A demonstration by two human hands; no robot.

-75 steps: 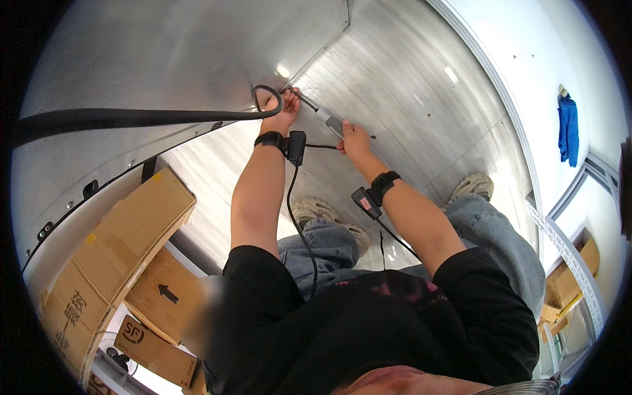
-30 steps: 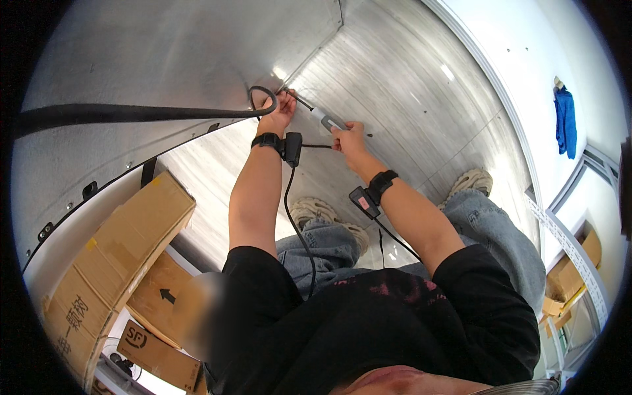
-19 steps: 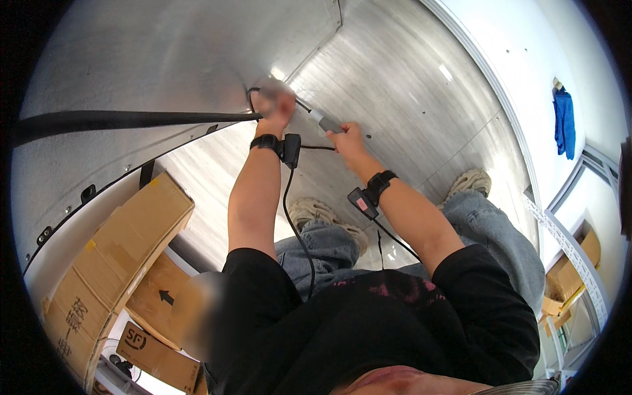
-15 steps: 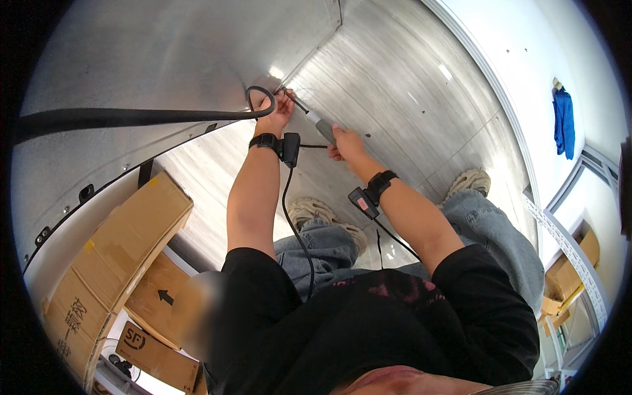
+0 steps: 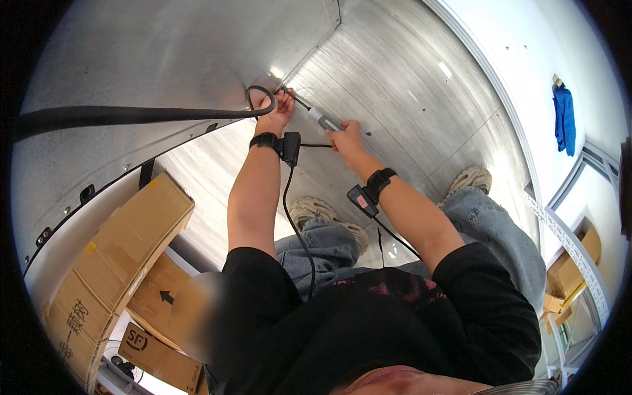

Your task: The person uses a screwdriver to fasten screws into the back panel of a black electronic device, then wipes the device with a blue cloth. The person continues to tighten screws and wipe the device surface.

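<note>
My right hand [image 5: 349,141] is closed around the grey handle of a screwdriver-like tool [image 5: 324,121]. Its pale collar and thin dark shaft point up and left toward the bottom edge of a large grey metal panel [image 5: 164,52]. At the shaft's far end is my left hand [image 5: 280,108], against the panel's edge with its fingers curled. What those fingers pinch, if anything, is too small to make out. A thick black cable [image 5: 131,116] runs in from the left and loops over the left wrist, in front of the panel.
Cardboard boxes [image 5: 118,250] stand at the lower left, beside the panel's bolted rim. Grey wood-look flooring [image 5: 408,85] lies under my shoes. On the right are a white wall [image 5: 526,72] with a hanging blue cloth [image 5: 564,122] and a perforated metal shelf frame [image 5: 569,240].
My right hand has moved slightly up and to the right, its fingers repositioned on the handle. The tool has turned a little. My left hand stays at the panel's edge.
</note>
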